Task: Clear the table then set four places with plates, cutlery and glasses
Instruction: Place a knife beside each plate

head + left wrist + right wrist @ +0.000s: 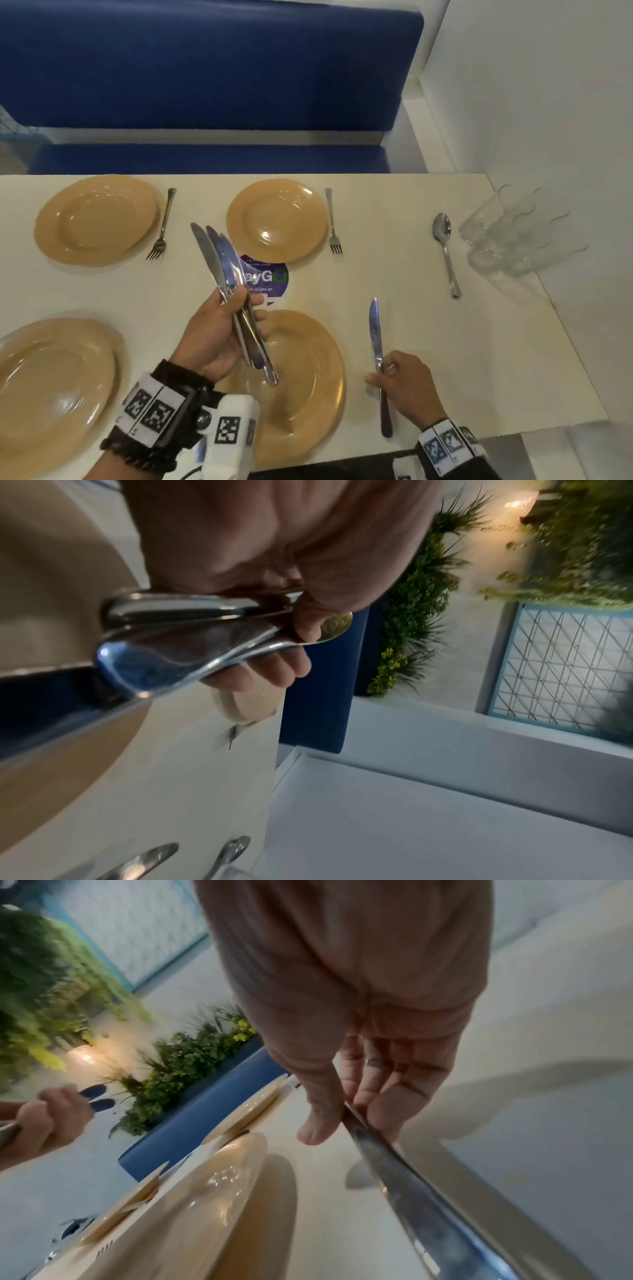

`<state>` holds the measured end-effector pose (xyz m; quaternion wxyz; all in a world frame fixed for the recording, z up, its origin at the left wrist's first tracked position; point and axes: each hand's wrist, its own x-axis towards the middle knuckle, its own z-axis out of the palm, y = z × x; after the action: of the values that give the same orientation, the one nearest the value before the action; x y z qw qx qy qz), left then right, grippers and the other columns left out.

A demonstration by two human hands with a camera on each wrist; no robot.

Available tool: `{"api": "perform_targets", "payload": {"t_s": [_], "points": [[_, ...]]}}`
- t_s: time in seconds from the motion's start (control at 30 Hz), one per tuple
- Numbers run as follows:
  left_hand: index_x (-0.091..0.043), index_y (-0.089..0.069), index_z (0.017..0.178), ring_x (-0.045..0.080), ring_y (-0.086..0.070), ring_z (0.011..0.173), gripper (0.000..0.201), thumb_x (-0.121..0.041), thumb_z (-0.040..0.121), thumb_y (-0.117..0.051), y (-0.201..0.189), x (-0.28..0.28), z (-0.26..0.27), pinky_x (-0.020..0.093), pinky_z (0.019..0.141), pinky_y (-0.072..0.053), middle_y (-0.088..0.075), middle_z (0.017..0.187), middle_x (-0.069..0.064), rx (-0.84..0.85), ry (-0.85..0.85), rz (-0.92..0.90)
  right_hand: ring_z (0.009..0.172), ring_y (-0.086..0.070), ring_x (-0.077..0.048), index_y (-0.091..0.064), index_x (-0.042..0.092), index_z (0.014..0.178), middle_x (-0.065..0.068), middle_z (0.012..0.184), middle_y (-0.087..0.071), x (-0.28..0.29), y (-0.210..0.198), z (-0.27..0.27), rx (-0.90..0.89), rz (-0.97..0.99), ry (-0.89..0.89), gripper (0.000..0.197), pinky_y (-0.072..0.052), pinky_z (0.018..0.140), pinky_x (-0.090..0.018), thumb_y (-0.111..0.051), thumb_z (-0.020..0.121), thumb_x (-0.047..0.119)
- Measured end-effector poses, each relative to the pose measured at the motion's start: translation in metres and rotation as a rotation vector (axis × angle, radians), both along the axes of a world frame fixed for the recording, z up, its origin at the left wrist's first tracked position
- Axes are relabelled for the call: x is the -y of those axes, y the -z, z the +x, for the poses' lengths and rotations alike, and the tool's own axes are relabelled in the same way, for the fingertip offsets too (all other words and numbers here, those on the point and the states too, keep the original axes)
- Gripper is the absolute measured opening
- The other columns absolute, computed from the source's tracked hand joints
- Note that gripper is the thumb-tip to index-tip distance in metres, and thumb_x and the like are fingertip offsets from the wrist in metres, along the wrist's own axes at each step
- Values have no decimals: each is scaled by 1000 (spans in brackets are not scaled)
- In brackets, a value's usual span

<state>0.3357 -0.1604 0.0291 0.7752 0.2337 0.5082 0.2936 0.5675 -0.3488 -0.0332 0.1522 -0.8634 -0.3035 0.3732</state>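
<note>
Wrist bands (161,416) printed with black-and-white square codes sit nearest, strapped on both forearms. Just beyond them the left hand (214,337) curls its fingers round a bundle of knives (228,291), smooth polished steel with rounded blade tips fanned upward and handles hanging over the near right plate (308,383). That plate is a glossy tan round with a broad flat rim and a shallow well, and it serves as the landmark. Right of it the right hand (406,385) pinches one knife (376,339) at the waist between thumb and fingers, blade pointing away, dark handle toward the near table edge; whether it touches the table (479,359) is unclear. Left of the landmark lies a matching plate (51,387), cut by the frame edge. Beyond it are two more plates, far left (96,219) and far right (277,224), each with a steel fork (161,224) or second fork (334,222) just to its right, tines toward the camera. Between the landmark and the far right plate a purple round sticker (270,277) reads "ayGO" and "as you go", partly hidden by the knives. Far right of the landmark a spoon (445,253) lies alone, and clear glasses (513,229) cluster at the table's corner by the white wall. Bare cream tabletop, matte and smooth, stretches right of the held knife to the straight right edge. Behind the far edge runs a blue padded bench (205,68).
</note>
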Motion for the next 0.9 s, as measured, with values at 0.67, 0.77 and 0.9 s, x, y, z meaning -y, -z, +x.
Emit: {"api": "perform_targets", "payload": {"t_s": [0.67, 0.77, 0.9], "points": [[-15, -57, 96, 18, -66, 58, 15, -23, 105, -47, 6, 15, -24, 36, 53, -58, -68, 74, 4, -41, -28, -39, 74, -60, -8, -46, 42, 129, 9, 82, -56, 32, 46, -45, 37, 137, -112, 51, -58, 74, -32, -69, 86, 28], [-15, -57, 96, 18, -65, 59, 15, -22, 105, -47, 7, 18, -21, 37, 51, -58, -68, 74, 4, -53, -14, -38, 77, -56, -5, -45, 42, 132, 11, 84, -54, 32, 47, -52, 63, 143, -141, 52, -54, 76, -25, -68, 87, 31], [-16, -57, 98, 20, -64, 64, 13, -23, 104, -48, 9, 20, -20, 39, 54, -57, -68, 75, 4, -67, -1, -51, 77, -55, -5, -45, 41, 132, 12, 83, -54, 32, 47, -55, 84, 166, -143, 49, -52, 75, -23, -67, 89, 35]]}}
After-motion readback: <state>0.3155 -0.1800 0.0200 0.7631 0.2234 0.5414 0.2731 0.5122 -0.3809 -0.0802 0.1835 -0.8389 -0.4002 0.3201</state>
